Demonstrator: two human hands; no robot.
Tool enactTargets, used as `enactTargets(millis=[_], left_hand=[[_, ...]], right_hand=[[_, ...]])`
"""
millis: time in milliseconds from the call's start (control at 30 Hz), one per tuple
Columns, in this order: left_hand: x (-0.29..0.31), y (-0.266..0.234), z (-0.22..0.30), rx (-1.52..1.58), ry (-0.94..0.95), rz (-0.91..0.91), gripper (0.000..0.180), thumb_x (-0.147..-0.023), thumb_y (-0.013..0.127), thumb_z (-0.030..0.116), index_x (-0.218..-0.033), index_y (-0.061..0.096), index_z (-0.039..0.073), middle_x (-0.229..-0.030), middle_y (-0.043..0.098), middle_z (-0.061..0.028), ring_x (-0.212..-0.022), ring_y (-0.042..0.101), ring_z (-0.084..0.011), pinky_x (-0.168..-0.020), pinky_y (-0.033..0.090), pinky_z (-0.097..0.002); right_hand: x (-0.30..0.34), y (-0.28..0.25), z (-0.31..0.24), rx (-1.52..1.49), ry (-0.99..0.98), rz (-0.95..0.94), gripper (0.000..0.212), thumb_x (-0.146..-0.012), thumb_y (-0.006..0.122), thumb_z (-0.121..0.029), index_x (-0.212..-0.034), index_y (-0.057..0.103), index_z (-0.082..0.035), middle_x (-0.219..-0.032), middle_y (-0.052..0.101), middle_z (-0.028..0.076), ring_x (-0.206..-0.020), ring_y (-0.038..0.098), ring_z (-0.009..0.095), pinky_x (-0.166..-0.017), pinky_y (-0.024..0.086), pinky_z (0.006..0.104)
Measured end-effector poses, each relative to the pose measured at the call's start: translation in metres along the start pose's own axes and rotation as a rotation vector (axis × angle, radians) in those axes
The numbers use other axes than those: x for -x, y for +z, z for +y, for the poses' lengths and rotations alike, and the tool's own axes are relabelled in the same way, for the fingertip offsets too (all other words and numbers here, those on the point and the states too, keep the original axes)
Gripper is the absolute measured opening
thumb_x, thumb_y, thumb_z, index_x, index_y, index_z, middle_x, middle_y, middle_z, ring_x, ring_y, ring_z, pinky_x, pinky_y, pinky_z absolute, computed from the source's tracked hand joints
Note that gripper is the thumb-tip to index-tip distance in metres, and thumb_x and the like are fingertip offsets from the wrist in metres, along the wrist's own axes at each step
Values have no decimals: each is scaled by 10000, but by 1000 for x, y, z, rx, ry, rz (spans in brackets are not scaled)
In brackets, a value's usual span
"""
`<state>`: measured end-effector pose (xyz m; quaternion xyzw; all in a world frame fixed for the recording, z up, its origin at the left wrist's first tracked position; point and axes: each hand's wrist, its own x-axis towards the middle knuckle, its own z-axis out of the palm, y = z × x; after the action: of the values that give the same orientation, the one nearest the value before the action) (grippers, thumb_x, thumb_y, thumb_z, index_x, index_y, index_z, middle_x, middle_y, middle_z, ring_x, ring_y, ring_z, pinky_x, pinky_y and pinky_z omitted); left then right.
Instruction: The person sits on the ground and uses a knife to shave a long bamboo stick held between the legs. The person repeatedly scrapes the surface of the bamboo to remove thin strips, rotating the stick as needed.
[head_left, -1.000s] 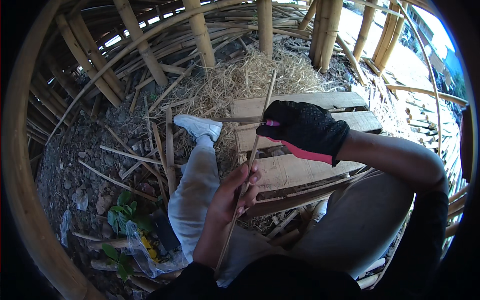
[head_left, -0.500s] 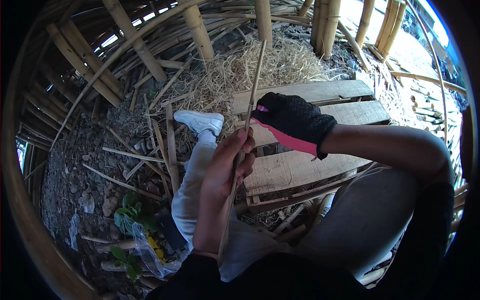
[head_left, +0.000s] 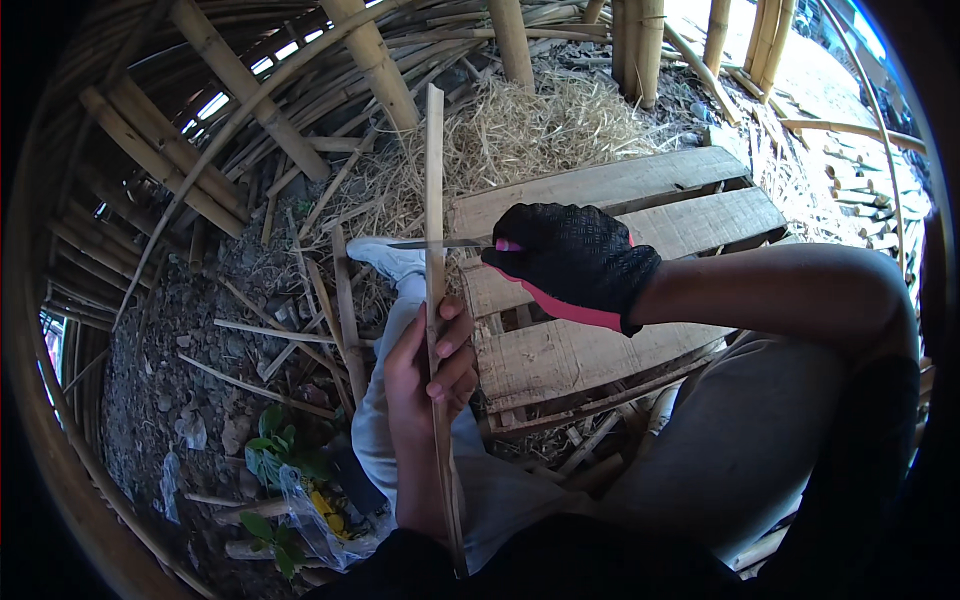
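Note:
A long split bamboo strip [head_left: 434, 170] stands almost upright in front of me, its lower end beside my lap. My bare left hand [head_left: 412, 372] is closed around it below the middle. In a black and pink glove, my right hand [head_left: 572, 264] grips a knife [head_left: 466, 243] by its handle, of which only a pinkish bit shows. The thin dark blade points left and crosses the strip above my left fingers, seemingly touching it; the exact contact is too small to tell.
A wooden slatted pallet [head_left: 600, 300] lies under my right arm, with a heap of shavings [head_left: 550, 125] beyond it. Bamboo posts [head_left: 370, 65] stand along the back. Loose bamboo strips [head_left: 265, 385], a plastic bag [head_left: 310, 510] and green leaves [head_left: 268, 450] are on the left ground.
The bamboo strip has turned so its broader face shows, and its top has shifted left. My right hand is slightly lower, with the knife blade now plainly visible across the strip.

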<state>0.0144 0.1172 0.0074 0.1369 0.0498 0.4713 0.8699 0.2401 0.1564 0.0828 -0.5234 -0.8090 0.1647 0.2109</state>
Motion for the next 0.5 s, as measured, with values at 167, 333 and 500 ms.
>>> enactTargets(millis=[167, 333, 500], left_hand=[[5, -22, 0, 55, -68, -168, 316, -1123, 345, 314, -1193, 422, 16, -832, 490, -39, -407, 423, -78, -337, 333, -204], [0, -4, -11, -156, -3, 79, 343, -1125, 339, 364, -1203, 450, 49, -799, 485, -10, -402, 395, -59, -332, 341, -196], [4, -27, 0, -108, -105, -42, 338, -1127, 321, 390, -1166, 469, 90, -741, 442, 12, -400, 384, -46, -317, 345, -202]], right_hand=[[-3, 1, -2, 76, 21, 0, 338, -985, 584, -406, -1094, 695, -106, -1026, 715, 179, -1002, 685, 385, -862, 538, 496], [-9, 9, -3, 134, -191, 62, 357, -990, 579, -432, -1089, 696, -110, -1016, 717, 163, -992, 691, 367, -856, 544, 479], [-20, 4, -19, 237, -91, -81, 462, -1029, 476, -509, -1093, 704, -113, -1003, 726, 145, -973, 706, 343, -860, 545, 463]])
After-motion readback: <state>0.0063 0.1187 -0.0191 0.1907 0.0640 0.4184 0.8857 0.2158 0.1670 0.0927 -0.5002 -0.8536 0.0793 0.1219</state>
